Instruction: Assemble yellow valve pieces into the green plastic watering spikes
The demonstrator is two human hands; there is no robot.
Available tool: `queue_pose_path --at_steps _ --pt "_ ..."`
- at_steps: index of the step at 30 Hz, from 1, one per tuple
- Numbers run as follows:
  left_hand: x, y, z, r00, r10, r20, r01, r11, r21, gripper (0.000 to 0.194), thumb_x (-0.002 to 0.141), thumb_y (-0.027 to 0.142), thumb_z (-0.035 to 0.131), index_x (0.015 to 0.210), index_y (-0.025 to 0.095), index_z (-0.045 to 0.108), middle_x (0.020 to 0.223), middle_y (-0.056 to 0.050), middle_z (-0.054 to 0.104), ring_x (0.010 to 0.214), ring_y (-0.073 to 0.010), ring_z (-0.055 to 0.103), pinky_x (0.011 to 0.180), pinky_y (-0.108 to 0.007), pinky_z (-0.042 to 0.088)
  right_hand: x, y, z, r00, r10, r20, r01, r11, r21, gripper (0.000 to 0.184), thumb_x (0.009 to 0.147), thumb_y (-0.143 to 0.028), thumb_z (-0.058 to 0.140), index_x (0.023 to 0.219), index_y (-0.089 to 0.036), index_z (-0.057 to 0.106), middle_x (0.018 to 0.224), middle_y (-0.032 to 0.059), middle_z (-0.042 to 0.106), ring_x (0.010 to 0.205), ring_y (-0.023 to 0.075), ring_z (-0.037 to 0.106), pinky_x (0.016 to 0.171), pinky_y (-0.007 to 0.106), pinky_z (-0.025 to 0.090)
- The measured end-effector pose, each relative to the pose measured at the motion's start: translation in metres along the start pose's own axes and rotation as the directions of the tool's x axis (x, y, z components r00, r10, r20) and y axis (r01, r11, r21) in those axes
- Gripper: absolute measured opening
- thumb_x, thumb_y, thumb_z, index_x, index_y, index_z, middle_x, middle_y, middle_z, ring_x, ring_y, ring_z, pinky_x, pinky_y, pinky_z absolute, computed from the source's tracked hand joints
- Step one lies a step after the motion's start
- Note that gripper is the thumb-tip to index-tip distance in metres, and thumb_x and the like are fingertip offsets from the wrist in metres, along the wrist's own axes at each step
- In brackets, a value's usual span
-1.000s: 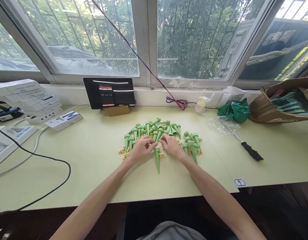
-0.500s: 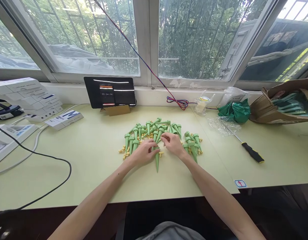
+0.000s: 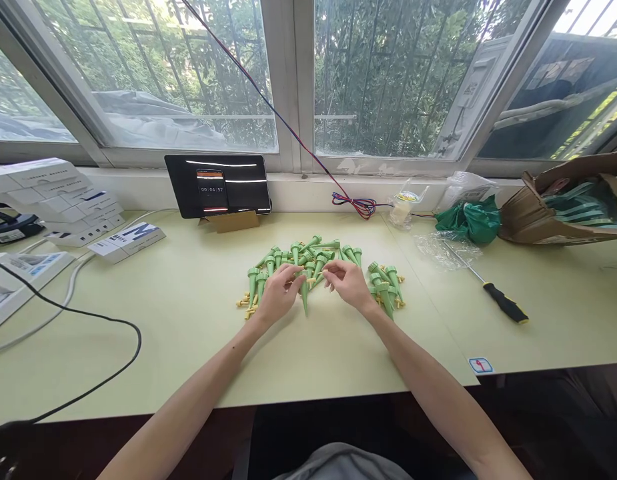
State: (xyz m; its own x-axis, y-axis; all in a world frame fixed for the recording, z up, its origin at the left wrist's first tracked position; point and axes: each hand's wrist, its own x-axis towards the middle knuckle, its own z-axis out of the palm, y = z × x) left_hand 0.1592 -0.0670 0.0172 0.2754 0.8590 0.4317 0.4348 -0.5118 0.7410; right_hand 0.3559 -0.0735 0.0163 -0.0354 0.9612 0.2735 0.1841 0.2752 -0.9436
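A green plastic watering spike [image 3: 305, 301] points downward from the pinched fingers of my left hand [image 3: 279, 291], with a small yellow valve [image 3: 311, 280] sticking out on its right side. Just to the right, the thumb and fingertips of my right hand [image 3: 349, 285] are closed together. A small pale yellowish bit shows at those fingertips, too small to name. Behind both hands lies a heap of green spikes [image 3: 295, 251] mixed with yellow valves. More green spikes [image 3: 383, 290] lie beside my right wrist, with several yellow valves [image 3: 250, 311] left of my left hand.
A tablet showing a timer [image 3: 218, 187] leans on a cardboard stand at the back. White boxes [image 3: 128, 241] and cables [image 3: 133, 360] are on the left. To the right lie a screwdriver [image 3: 505, 303], clear plastic wrap, a green bag [image 3: 471, 220] and a cardboard box [image 3: 528, 217].
My left hand has lifted the green spike a little, up and to the left. The yellow valve now sits nearer the spike's top. My right hand has stayed nearly in place.
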Motion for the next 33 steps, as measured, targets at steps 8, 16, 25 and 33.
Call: queue_pose_path --at_steps 8,16,25,33 --pt "0.0 -0.0033 -0.0006 0.998 -0.057 -0.01 0.056 0.997 -0.054 0.023 0.093 0.04 0.054 0.097 0.019 0.062 0.103 -0.006 0.058 0.06 -0.0118 0.061 0.058 -0.028 0.056 -0.0036 -0.0031 0.0033 0.998 -0.011 0.057 0.006 0.996 0.09 0.022 0.079 -0.039 0.068 0.082 -0.017 0.064 0.07 0.003 0.065 0.055 0.0157 0.063 0.05 0.028 0.054" --pt "0.0005 -0.0019 -0.0003 0.998 -0.068 -0.016 0.067 0.995 -0.072 0.024 0.092 0.042 0.055 0.097 0.019 0.061 0.103 -0.007 0.058 0.06 -0.0126 0.062 0.057 -0.03 0.057 -0.0037 -0.002 0.0034 0.998 -0.003 0.068 -0.003 0.996 0.088 0.026 0.079 -0.042 0.069 0.082 -0.017 0.065 0.071 0.0037 0.066 0.056 0.0156 0.064 0.049 0.027 0.053" --pt "0.0001 -0.0046 0.0002 0.997 -0.073 -0.031 0.072 0.996 -0.043 0.025 0.092 0.043 0.054 0.095 0.02 0.061 0.105 -0.006 0.059 0.056 -0.0115 0.062 0.056 -0.029 0.054 -0.004 -0.0004 0.0049 0.997 -0.003 0.073 0.0 0.999 0.041 0.027 0.08 -0.044 0.068 0.082 -0.018 0.064 0.071 0.0032 0.066 0.055 0.015 0.063 0.049 0.026 0.052" --pt "0.0003 -0.0014 -0.0006 0.997 -0.078 -0.014 0.076 0.994 -0.072 0.024 0.092 0.042 0.055 0.093 0.019 0.061 0.103 -0.007 0.058 0.058 -0.013 0.064 0.056 -0.03 0.055 -0.0054 -0.0026 0.0063 0.996 0.006 0.086 -0.008 1.0 0.022 0.025 0.08 -0.041 0.068 0.083 -0.017 0.064 0.073 0.004 0.066 0.055 0.0151 0.063 0.05 0.027 0.052"
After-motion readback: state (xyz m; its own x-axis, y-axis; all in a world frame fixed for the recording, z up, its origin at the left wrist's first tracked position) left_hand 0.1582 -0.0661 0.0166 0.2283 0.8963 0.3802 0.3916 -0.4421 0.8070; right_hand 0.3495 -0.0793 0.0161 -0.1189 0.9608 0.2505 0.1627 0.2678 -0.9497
